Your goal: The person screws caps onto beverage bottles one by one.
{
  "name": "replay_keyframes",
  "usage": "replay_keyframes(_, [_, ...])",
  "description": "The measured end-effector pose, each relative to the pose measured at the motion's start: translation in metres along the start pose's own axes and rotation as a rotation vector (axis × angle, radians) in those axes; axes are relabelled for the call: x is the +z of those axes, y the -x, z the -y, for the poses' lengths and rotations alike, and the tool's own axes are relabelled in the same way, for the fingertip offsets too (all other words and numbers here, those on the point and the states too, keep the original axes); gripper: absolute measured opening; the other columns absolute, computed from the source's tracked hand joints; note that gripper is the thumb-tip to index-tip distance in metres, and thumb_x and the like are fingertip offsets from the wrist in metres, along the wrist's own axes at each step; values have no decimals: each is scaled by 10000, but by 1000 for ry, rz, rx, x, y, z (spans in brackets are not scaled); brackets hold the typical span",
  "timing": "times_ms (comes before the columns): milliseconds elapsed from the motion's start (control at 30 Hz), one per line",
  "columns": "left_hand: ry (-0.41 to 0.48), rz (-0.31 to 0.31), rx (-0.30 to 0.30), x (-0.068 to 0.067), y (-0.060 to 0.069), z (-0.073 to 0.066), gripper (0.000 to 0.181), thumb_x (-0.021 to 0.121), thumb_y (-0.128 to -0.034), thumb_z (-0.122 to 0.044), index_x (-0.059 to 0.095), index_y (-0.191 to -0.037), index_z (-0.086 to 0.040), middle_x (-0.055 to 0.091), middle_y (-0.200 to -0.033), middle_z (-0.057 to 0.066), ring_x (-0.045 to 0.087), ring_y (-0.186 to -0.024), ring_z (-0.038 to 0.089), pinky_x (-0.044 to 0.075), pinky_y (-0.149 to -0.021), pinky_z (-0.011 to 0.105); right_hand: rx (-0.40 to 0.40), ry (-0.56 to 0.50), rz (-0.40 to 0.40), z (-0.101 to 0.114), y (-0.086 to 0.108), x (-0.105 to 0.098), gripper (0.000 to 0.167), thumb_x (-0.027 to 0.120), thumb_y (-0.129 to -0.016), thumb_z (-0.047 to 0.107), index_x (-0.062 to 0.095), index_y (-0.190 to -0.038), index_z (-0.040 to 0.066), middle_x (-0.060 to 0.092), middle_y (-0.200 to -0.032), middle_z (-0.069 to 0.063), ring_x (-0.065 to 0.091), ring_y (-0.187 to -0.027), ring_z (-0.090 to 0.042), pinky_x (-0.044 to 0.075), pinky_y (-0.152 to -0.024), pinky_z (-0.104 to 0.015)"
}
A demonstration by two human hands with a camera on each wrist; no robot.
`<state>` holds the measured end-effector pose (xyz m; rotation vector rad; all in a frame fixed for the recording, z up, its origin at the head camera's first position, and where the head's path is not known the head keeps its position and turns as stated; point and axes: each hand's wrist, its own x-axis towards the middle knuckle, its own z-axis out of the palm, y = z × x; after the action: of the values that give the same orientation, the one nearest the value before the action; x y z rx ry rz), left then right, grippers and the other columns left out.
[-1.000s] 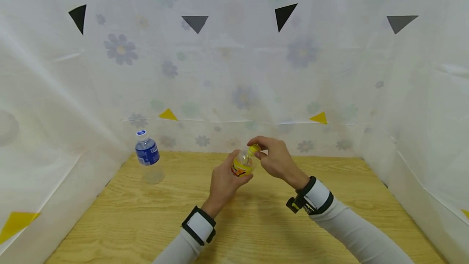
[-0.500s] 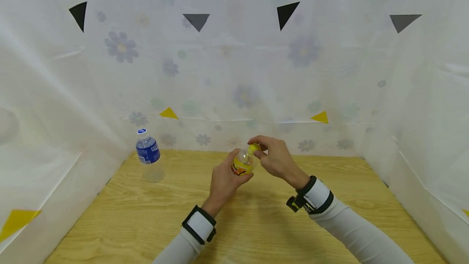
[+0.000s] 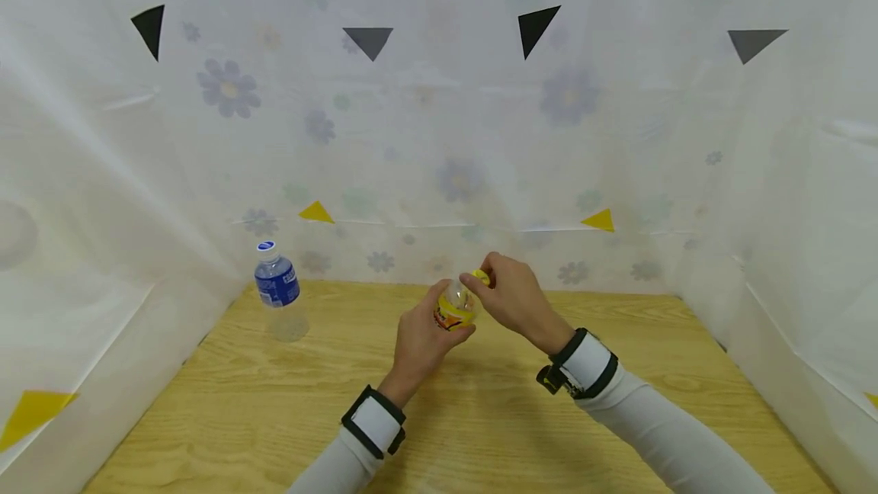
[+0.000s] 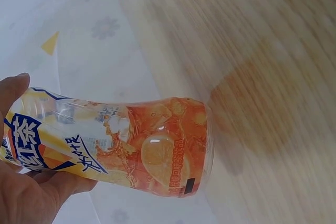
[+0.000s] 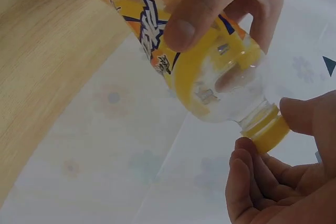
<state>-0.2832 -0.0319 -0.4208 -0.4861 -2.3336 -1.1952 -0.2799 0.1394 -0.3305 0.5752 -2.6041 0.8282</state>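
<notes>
While the left hand (image 3: 420, 341) grips the bottle (image 4: 163, 150), the right hand (image 3: 516, 297) pinches the cap (image 5: 271, 132). Its hold has shifted, likely mid-twist

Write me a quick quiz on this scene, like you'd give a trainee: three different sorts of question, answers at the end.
1. What colour is the cap on the orange-labelled bottle?
A) red
B) yellow
C) green

2. True or false: the blue-labelled bottle stands upright on the table.

3. What does the left hand hold, and what does the right hand hold?

Key
1. B
2. True
3. Left: the body of the orange-labelled bottle. Right: the cap, pinched between thumb and fingers.
</notes>
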Motion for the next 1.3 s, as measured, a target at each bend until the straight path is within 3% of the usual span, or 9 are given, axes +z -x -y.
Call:
replay_keyframes(167, [0,4,-8,1,0,1,732,900,-766,-311,554,-1405,-218,743,-1048,36,706,-865,189,565,-714,337,14,-6,-11,-3,1,5,359,615,-1013,393,505,-864,85,423,-637,-14,390,-497,-145,327,-483,-268])
replay_keyframes(533, [13,8,0,0,1,1,733,896,-773,-307,549,-1414,-222,744,-1061,35,712,-874,191,570,-723,341,12,-19,-18,-5,2,6,387,599,-1015,425,509,-877,75,420,-630,-19,385,-493,-152,323,-491,-270])
replay_keyframes(733, [24,19,-11,1,2,1,739,896,-773,-309,552,-1418,-205,743,-1077,39,716,-900,197,580,-747,363,108,-15,60,-4,5,0,546,608,-975,536,566,-1114,10,625,-734,-71,558,-559,-150,457,-524,-283])
replay_keyframes(833, [23,26,-9,1,2,1,738,899,-770,-298,552,-1415,-203,743,-1079,43,719,-906,204,583,-755,376,113,-7,73,-2,6,-6,627,642,-954,538,556,-1263,0,696,-871,-123,652,-687,-199,533,-609,-331])
replay_keyframes(1033, [-11,23,5,0,0,0,753,898,-770,-310,539,-1425,-215,747,-1075,46,725,-896,203,578,-741,368,27,-15,64,4,8,-21,612,682,-970,382,492,-1457,65,675,-1205,-211,672,-1049,-371,560,-842,-509])
replay_keyframes(1300, [-33,17,6,-1,-2,-1,777,902,-763,-319,540,-1434,-171,748,-1087,72,726,-888,219,577,-727,363,-54,-11,90,7,9,-20,413,621,-980,49,589,-1387,106,678,-1253,-185,661,-1113,-400,563,-879,-512])
